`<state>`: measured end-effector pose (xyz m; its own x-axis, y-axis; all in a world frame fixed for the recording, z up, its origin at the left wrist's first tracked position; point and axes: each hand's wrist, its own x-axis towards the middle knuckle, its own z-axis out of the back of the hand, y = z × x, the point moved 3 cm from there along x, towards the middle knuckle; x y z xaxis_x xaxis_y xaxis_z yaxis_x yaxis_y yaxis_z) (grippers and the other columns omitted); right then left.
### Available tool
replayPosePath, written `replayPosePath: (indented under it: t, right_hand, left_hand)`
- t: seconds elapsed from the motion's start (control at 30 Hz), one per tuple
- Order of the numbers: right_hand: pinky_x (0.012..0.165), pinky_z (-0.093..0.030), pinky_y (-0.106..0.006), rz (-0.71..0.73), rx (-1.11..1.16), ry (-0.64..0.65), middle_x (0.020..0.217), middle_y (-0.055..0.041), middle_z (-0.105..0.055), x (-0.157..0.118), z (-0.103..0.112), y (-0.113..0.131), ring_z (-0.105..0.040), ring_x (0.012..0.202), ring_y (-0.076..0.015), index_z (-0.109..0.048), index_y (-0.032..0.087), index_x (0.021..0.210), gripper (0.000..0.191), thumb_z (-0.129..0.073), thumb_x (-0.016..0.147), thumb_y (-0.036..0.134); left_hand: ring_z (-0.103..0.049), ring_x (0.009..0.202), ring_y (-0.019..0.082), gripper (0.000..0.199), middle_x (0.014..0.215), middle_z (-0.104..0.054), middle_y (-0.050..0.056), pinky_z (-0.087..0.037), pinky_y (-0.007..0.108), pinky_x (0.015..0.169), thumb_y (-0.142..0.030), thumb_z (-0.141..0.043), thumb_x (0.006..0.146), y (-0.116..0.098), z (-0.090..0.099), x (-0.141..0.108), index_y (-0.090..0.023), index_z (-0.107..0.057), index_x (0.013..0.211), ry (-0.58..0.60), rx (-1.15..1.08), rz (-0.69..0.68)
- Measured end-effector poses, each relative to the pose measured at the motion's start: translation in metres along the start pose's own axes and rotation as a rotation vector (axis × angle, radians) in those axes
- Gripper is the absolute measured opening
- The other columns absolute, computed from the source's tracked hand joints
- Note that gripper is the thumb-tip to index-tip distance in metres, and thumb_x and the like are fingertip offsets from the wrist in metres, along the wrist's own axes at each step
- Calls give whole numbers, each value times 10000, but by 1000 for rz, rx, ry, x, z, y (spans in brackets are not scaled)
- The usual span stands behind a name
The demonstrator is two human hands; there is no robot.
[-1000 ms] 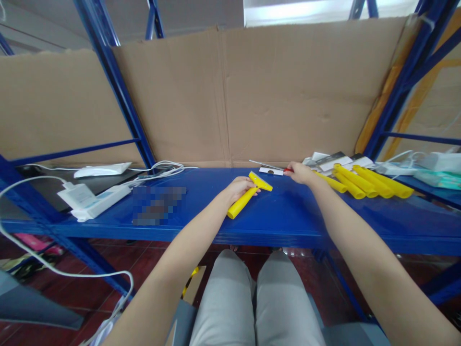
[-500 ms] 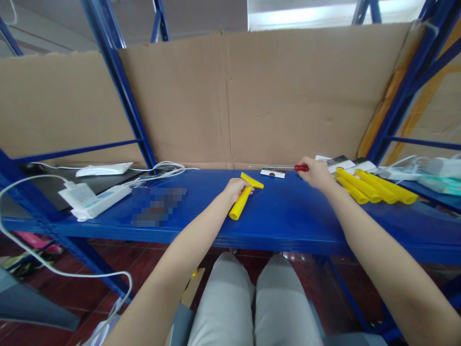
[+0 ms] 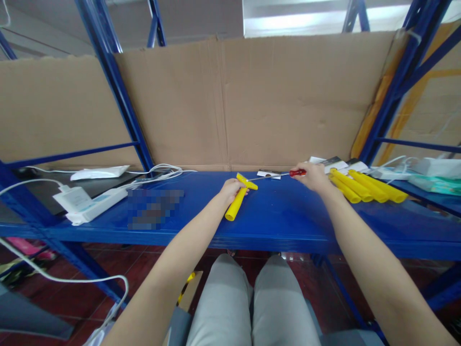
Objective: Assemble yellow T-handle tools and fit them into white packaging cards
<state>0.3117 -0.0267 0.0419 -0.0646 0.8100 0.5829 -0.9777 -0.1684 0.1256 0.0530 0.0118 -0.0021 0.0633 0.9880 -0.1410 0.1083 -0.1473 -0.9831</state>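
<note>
My left hand (image 3: 230,190) is closed round a yellow T-shaped scraper (image 3: 235,205), whose hollow handle points down toward me. In my right hand (image 3: 312,176) is a screwdriver with a red handle (image 3: 297,172). Its thin metal shaft reaches left, and the tip meets the scraper's head or lies just in front of it; I cannot tell which. Behind the shaft a small white card with a dark mark (image 3: 269,174) lies on the blue shelf. Several yellow tubular handles (image 3: 374,185) lie side by side to the right of my right hand.
White and black packets (image 3: 333,163) lie behind the yellow handles. A white power strip (image 3: 95,205) and cables occupy the left, near a blurred patch (image 3: 155,209). Cardboard (image 3: 295,101) walls off the back between blue posts. The blue shelf's front edge (image 3: 273,240) is above my knees.
My right hand has brought the screwdriver left, so its tip is now at the scraper's head. The left hand keeps its hold on the scraper. The whole view has shifted slightly.
</note>
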Motion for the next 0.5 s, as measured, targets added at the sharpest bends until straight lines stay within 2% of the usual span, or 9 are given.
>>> replayPosePath:
  t: [0.23, 0.5]
  right_hand:
    - [818, -308, -401, -3, -2, -37, 990, -68, -722, -1, 1, 4, -595, 1008, -296, -681, 241, 877, 129, -578, 811, 280]
    - [804, -295, -398, 24, 23, -65, 987, -60, -723, 1, -5, -1, -582, 993, -294, -683, 256, 886, 152, -558, 812, 303]
  left_hand:
    - [-623, 525, 127, 315, 741, -637, 47, -534, 266, 569, 98, -488, 749, -1, -2, -4, -132, -496, 964, 16, 5, -14]
    - [-615, 516, 130, 270, 699, -617, 40, -525, 257, 538, 100, -511, 738, -1, -3, -6, -140, -475, 857, 31, 3, -21]
